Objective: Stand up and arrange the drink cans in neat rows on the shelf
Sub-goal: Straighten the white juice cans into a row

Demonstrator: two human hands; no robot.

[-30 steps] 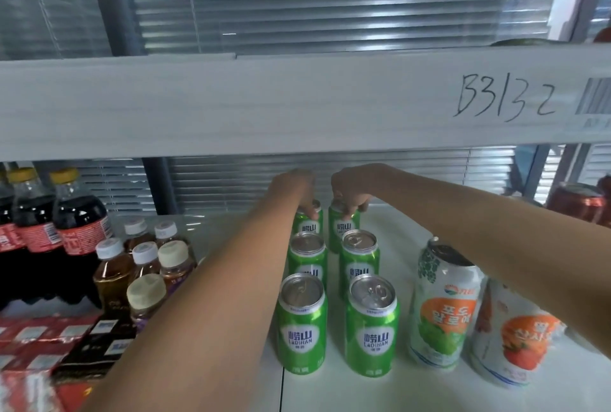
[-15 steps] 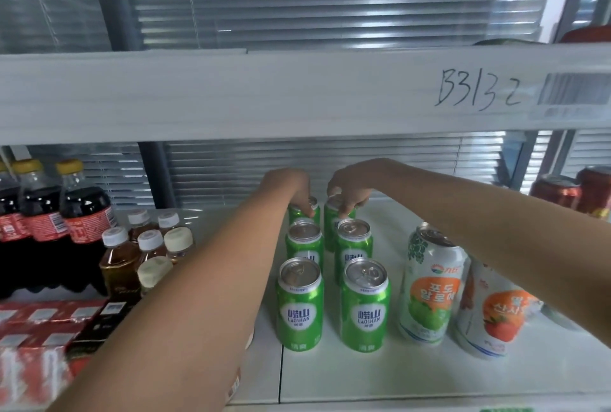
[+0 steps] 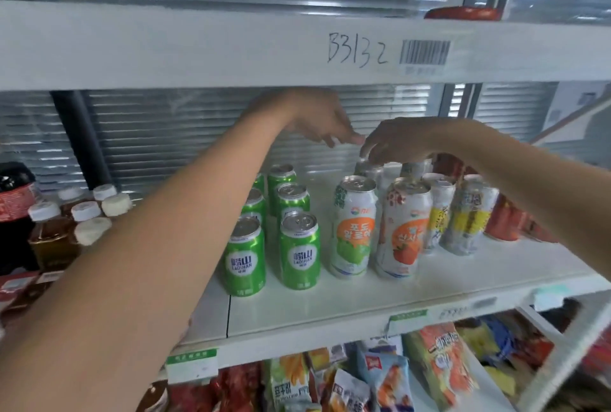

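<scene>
Nearest the shelf [image 3: 330, 315] front edge, two green cans [image 3: 299, 251] stand upright side by side, with more green pairs lined up behind them toward the back. Just right of them stand two white cans [image 3: 353, 229], one with a green label and one orange, upright and nearly touching. Behind those, further right, are yellow-labelled cans [image 3: 466, 216] and then red cans [image 3: 502, 219] near the right end. Over at the left end, bottles [image 3: 49, 233] crowd together.

Both arms reach in over the rows. The left hand [image 3: 317, 117] hangs in the air above the shelf's rear, fingers loosely spread, holding nothing. The right hand [image 3: 396, 143] is just beside it, fingertips [image 3: 372, 155] curled down onto the top of a rear can [image 3: 373, 171] behind the white ones; whether it actually grips is not clear.
</scene>
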